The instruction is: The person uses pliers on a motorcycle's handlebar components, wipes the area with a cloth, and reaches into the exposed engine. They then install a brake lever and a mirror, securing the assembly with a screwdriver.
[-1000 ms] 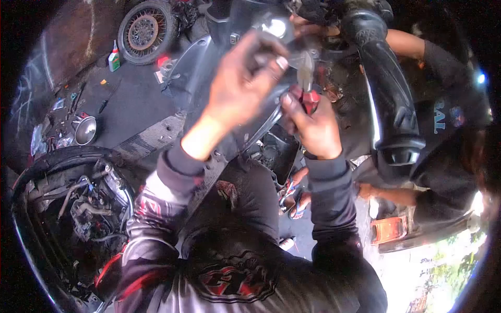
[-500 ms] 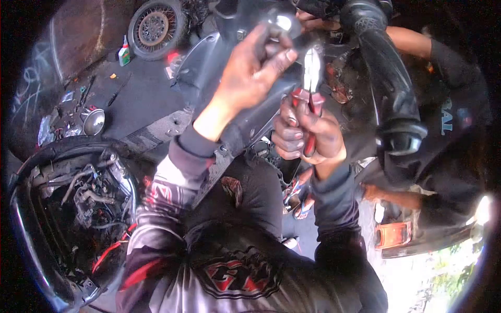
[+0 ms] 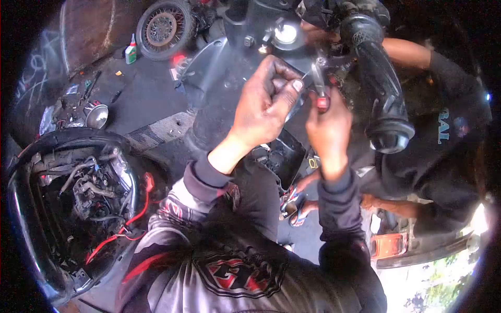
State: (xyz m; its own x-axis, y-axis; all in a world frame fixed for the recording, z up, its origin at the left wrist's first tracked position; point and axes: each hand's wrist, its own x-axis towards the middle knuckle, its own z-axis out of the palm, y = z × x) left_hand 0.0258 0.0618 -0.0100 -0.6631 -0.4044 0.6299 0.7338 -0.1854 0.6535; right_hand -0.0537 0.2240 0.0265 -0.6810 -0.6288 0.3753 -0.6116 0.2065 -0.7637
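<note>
My right hand (image 3: 330,128) is closed round a pair of pliers (image 3: 318,78) with red grips, their metal jaws pointing up and away from me. Motion blurs both the hand and the tool. Close beside it on the left, my left hand (image 3: 261,107) has its fingers curled and the thumb pressed to the index finger. Something thin and dark seems to stick out near that thumb tip, too small and smeared to name. Beyond both hands lies the motorcycle's dark front bodywork (image 3: 237,49) with a shiny round metal part (image 3: 285,34).
A handlebar grip (image 3: 383,94) rises at the right, near another person's arm (image 3: 407,53). The opened seat area (image 3: 86,193) shows wiring and a red cable (image 3: 136,216) at lower left. A spoked wheel (image 3: 164,28) and a bottle (image 3: 130,50) are at the back left.
The pliers have tilted and drawn nearer to my left fingers. My left hand has moved slightly right and down, with its fingers curled tighter.
</note>
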